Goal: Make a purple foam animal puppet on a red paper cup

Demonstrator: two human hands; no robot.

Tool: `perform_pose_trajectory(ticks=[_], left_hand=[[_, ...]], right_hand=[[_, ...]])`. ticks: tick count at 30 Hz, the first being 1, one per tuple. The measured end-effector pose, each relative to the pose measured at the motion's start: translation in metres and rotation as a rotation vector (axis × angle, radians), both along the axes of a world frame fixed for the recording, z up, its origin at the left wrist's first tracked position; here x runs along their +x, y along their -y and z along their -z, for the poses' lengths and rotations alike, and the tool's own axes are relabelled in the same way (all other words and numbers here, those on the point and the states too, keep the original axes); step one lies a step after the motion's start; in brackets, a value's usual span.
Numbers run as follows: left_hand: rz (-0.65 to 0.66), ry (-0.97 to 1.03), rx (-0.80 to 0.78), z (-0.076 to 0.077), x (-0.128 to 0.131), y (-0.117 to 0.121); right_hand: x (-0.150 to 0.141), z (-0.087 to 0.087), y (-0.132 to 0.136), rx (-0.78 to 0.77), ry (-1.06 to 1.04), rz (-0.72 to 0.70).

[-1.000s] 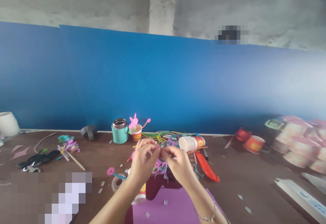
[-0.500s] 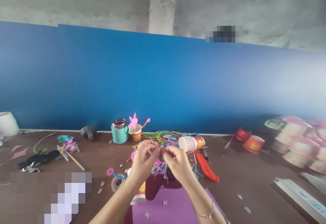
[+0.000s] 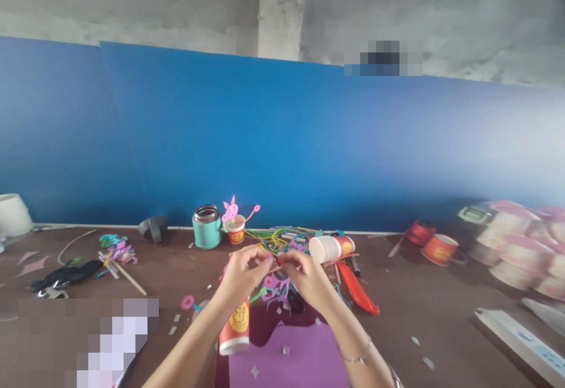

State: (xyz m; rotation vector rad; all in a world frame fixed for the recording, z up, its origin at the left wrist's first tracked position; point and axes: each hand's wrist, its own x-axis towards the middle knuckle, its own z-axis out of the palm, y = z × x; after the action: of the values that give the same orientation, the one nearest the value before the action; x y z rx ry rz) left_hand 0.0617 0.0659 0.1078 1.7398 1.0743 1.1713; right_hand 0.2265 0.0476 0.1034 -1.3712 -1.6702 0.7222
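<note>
My left hand (image 3: 247,271) is closed in a pinch, with a small purple-pink piece (image 3: 270,255) showing at its fingertips. My right hand (image 3: 305,272) pinches a thin orange stick (image 3: 277,269), which spans the short gap between the two hands. Whether the stick's left end touches the pink piece is too small to tell. Below my left wrist stands a red-and-yellow paper cup (image 3: 235,332), partly covered by the forearm. Purple cut scraps (image 3: 276,291) lie under the hands, and a purple sheet (image 3: 295,358) is nearer to me.
Behind the hands are a teal jar (image 3: 207,232), a decorated paper cup (image 3: 237,232) and stacked cups lying sideways (image 3: 326,249). A red plastic item (image 3: 359,291) lies to the right, with a white power strip (image 3: 523,341) farther over. A blue partition (image 3: 265,141) borders the table.
My hands have come slightly apart, and the orange stick now shows between them. My left forearm has shifted left, leaving more of the red-and-yellow paper cup visible.
</note>
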Motion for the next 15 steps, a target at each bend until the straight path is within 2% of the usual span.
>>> perform_pose_trajectory(ticks=[2, 4, 9, 11, 12, 14, 15], left_hand=[[0.0, -0.087, 0.141, 0.003, 0.0, -0.002], [-0.005, -0.147, 0.212, 0.004, 0.001, -0.002], [0.081, -0.236, 0.196, -0.002, -0.016, -0.011], [-0.037, -0.308, 0.145, 0.001, -0.033, -0.021], [-0.169, -0.362, 0.094, 0.004, -0.043, -0.027], [-0.398, -0.486, -0.117, 0.015, -0.06, -0.038], [-0.422, -0.496, -0.186, 0.021, -0.066, -0.043]], right_hand=[[-0.006, -0.005, 0.002, -0.036, -0.128, -0.096], [-0.01, -0.009, 0.005, -0.033, -0.17, -0.125], [-0.008, -0.006, 0.001, 0.015, -0.147, -0.068], [-0.003, 0.0, -0.004, 0.019, -0.152, -0.011], [-0.002, 0.003, -0.006, 0.022, -0.153, 0.017], [0.001, 0.008, -0.011, 0.021, -0.157, 0.051], [0.001, 0.01, -0.012, 0.015, -0.167, 0.059]])
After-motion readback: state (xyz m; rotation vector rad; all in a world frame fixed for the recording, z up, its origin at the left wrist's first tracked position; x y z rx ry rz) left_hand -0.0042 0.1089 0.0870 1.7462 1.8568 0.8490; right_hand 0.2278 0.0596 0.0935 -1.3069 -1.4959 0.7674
